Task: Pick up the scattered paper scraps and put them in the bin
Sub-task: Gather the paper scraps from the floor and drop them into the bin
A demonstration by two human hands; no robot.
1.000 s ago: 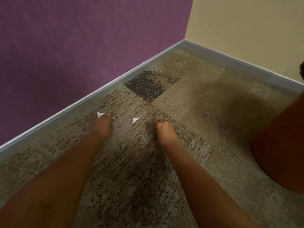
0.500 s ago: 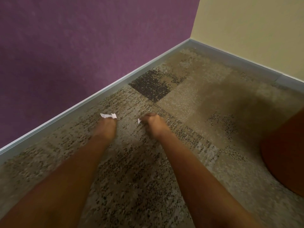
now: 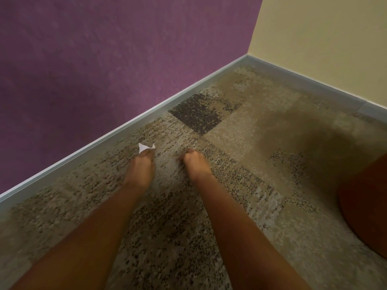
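My left hand [image 3: 139, 166] pinches a white paper scrap [image 3: 145, 147] at its fingertips, low over the patterned carpet close to the skirting board. My right hand [image 3: 193, 162] is curled into a fist just to the right of it, knuckles up. The second small scrap that lay between the hands is no longer on the carpet and is hidden inside that fist. An orange-red round bin [image 3: 366, 208] shows partly at the right edge, its opening out of frame.
The purple wall [image 3: 104, 59] and its grey skirting [image 3: 104, 137] run diagonally on the left. A cream wall [image 3: 324, 38] closes the corner behind. Beige and dark speckled carpet [image 3: 240, 132] spreads ahead and to the right.
My left hand closed on the left scrap and lifted it slightly. My right hand moved left onto the small middle scrap and curled over it; that scrap has vanished from the carpet.
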